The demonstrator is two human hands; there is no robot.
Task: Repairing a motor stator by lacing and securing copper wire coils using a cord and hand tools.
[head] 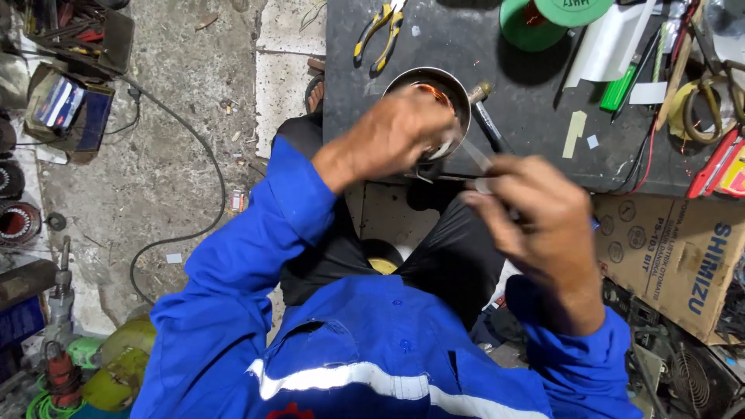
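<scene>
The left hand [400, 132] grips a round metal motor casing [434, 97] at the dark table's [528, 140] near edge. At four o'clock from it, the right hand [543, 217] pinches a thin strip [477, 155].

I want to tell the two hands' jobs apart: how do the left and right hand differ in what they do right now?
The left hand lies over the round metal motor housing at the edge of the dark table, gripping it; the right hand is off the housing, nearer the camera, pinching a thin pale strip that points toward it. The left hand shows its back; the right is curled. Both wear blue sleeves.
</scene>
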